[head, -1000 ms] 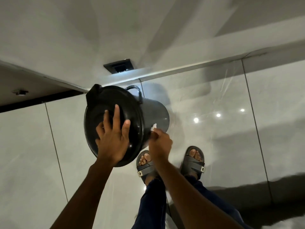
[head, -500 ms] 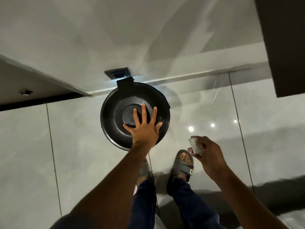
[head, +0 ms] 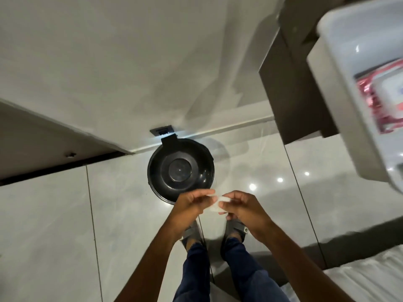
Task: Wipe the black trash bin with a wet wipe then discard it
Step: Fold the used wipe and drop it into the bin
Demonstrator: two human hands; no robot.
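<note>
The black round trash bin (head: 180,170) stands upright on the tiled floor by the wall, its lid closed and seen from above. In front of it, above my feet, my left hand (head: 190,205) and my right hand (head: 242,207) meet at chest height. Both pinch a small white wet wipe (head: 217,203) between their fingertips. Neither hand touches the bin.
A white tray (head: 340,90) at the upper right holds a red and white wipe pack (head: 383,99), on a dark brown cabinet (head: 292,88). A dark wall socket (head: 162,130) sits behind the bin. A white bed edge (head: 368,277) lies at the lower right.
The bin went from tilted to upright. My left hand left the lid and came back to join my right hand on the wipe. The view rose, revealing the tray.
</note>
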